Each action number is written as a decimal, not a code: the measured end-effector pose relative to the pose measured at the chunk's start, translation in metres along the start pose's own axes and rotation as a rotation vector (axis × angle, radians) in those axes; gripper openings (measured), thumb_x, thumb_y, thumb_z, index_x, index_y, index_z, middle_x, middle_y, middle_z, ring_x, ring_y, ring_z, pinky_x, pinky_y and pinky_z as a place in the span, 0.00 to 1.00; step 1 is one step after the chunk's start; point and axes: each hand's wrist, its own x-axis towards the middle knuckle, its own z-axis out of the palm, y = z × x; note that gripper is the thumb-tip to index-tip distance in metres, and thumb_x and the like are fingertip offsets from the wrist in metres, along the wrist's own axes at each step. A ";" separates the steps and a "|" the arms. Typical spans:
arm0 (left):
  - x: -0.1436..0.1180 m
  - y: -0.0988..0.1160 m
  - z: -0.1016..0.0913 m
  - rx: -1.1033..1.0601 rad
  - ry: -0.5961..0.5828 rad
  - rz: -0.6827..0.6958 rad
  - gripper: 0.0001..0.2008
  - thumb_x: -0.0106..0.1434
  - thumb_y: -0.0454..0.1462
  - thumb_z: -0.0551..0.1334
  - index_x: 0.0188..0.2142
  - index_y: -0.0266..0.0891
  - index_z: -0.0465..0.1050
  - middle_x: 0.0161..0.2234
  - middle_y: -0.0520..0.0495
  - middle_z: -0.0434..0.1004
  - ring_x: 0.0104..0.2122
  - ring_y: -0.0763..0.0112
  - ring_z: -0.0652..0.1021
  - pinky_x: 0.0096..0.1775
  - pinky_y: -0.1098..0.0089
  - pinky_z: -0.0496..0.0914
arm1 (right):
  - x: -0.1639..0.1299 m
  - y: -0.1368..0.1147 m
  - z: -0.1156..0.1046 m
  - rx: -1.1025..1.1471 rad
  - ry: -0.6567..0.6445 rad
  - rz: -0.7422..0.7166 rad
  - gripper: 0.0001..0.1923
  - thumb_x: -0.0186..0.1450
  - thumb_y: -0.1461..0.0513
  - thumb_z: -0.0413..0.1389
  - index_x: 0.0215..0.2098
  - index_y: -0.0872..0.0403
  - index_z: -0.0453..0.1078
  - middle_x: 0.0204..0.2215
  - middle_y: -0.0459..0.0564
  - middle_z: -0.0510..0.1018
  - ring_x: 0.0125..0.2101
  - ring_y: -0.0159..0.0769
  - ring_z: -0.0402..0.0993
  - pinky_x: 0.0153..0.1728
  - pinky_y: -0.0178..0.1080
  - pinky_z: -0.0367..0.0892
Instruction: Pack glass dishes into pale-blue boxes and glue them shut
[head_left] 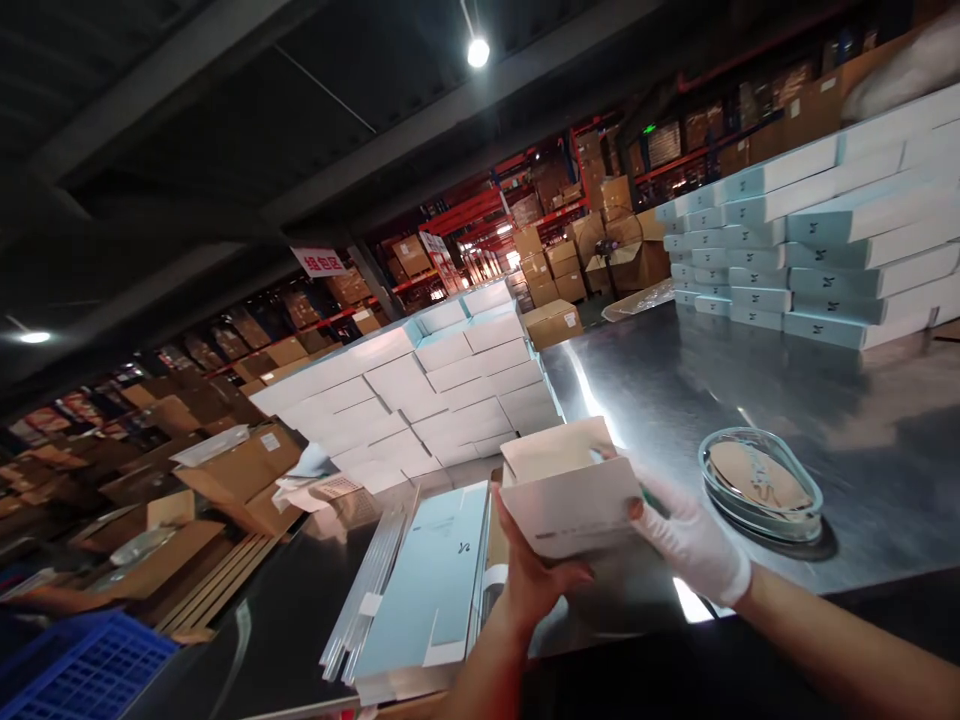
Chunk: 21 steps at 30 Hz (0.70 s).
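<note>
In front of me, over the metal table, is a small white cardboard box (577,507) with a raised cream flap or panel at its back. My left hand (536,572), bare, grips it from the left and below. At the box's right edge, my right hand (686,530) holds on in a white glove with bare fingertips showing. Some of the right fingers are hidden behind the box. Left of my hands lies a stack of flat light-blue box blanks (431,570). To the right sits a clear oval container (761,485) with a beige printed piece on top.
White boxes (427,390) are stacked behind my hands, and light-blue and white boxes (825,245) stand at the back right. Clear plastic strips (367,590) lie beside the blanks. At left are open cartons (244,465) and a blue crate (90,665). A fan (609,245) stands behind the metal table (645,365).
</note>
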 end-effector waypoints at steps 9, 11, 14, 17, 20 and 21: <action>-0.027 0.000 -0.011 0.088 0.281 0.417 0.42 0.62 0.59 0.73 0.68 0.44 0.67 0.62 0.34 0.76 0.57 0.48 0.81 0.55 0.55 0.78 | 0.001 -0.011 0.045 -0.192 0.242 0.085 0.22 0.67 0.55 0.60 0.57 0.51 0.77 0.53 0.55 0.85 0.53 0.50 0.83 0.58 0.49 0.77; -0.029 0.000 -0.017 0.147 0.206 0.480 0.41 0.61 0.57 0.75 0.68 0.48 0.68 0.63 0.37 0.76 0.59 0.49 0.80 0.56 0.56 0.77 | 0.002 -0.007 0.046 -0.169 0.277 0.042 0.30 0.66 0.58 0.58 0.66 0.49 0.70 0.61 0.56 0.81 0.59 0.49 0.80 0.61 0.49 0.76; -0.027 0.002 -0.030 0.293 0.117 0.548 0.34 0.55 0.57 0.79 0.57 0.46 0.80 0.51 0.41 0.82 0.53 0.50 0.81 0.52 0.58 0.79 | 0.008 0.001 0.029 -0.165 0.188 0.019 0.31 0.71 0.56 0.52 0.72 0.49 0.63 0.66 0.58 0.78 0.63 0.48 0.78 0.61 0.50 0.75; -0.022 0.008 -0.041 0.305 0.249 0.496 0.33 0.54 0.58 0.79 0.53 0.44 0.81 0.48 0.41 0.81 0.51 0.49 0.81 0.49 0.58 0.78 | 0.016 0.024 0.000 -0.523 0.099 0.151 0.28 0.75 0.51 0.50 0.68 0.55 0.69 0.64 0.65 0.78 0.64 0.57 0.76 0.63 0.56 0.72; -0.019 0.016 -0.044 0.260 0.354 0.394 0.35 0.55 0.60 0.78 0.53 0.42 0.80 0.49 0.41 0.81 0.49 0.50 0.82 0.48 0.58 0.77 | 0.021 0.064 -0.021 -0.945 -0.082 0.497 0.24 0.72 0.50 0.57 0.54 0.59 0.79 0.54 0.72 0.82 0.54 0.66 0.83 0.54 0.60 0.75; -0.018 0.018 -0.044 0.239 0.367 0.374 0.35 0.55 0.61 0.77 0.53 0.42 0.79 0.48 0.41 0.81 0.47 0.51 0.82 0.47 0.58 0.77 | 0.020 0.077 -0.025 -1.006 -0.130 0.599 0.22 0.68 0.51 0.61 0.49 0.60 0.81 0.49 0.73 0.84 0.49 0.67 0.85 0.49 0.59 0.76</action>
